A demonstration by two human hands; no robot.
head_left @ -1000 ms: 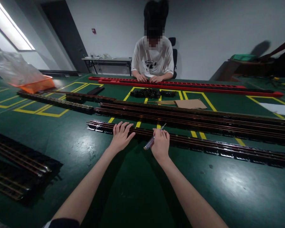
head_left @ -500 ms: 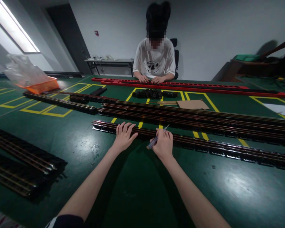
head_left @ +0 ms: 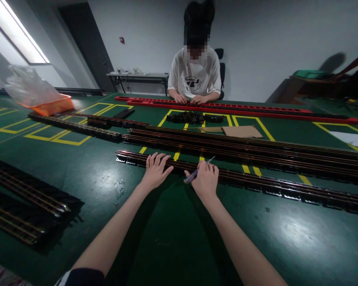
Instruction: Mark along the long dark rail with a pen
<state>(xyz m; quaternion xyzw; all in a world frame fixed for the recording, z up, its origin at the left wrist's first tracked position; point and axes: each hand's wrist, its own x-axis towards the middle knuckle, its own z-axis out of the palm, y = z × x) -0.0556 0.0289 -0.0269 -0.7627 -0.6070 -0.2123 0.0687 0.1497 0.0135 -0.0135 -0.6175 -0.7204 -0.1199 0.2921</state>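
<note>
A long black strip with copper-coloured rods (head_left: pixel 250 179) runs crosswise in front of me. My left hand (head_left: pixel 156 171) lies on its left part, fingers spread and pointing away from me. My right hand (head_left: pixel 205 180) rests at the strip further right, its fingers curled around a small screwdriver (head_left: pixel 193 175) with a translucent handle. The screwdriver's thin metal shaft points up and to the right, past the knuckles. Its handle end sticks out on the left, near my thumb. What my right fingertips touch on the strip is hidden.
Behind lie more long rodded strips (head_left: pixel 226 150) and a cardboard piece (head_left: pixel 243 131). Shorter strips (head_left: pixel 26 190) lie at left. An orange bin (head_left: pixel 52 106) holds plastic bags. Across the green table, a person (head_left: pixel 193 75) has both hands at red trays (head_left: pixel 244 112).
My right thumb now stretches further left, and the screwdriver has shifted slightly to the right. My left hand stays in place on the strip.
</note>
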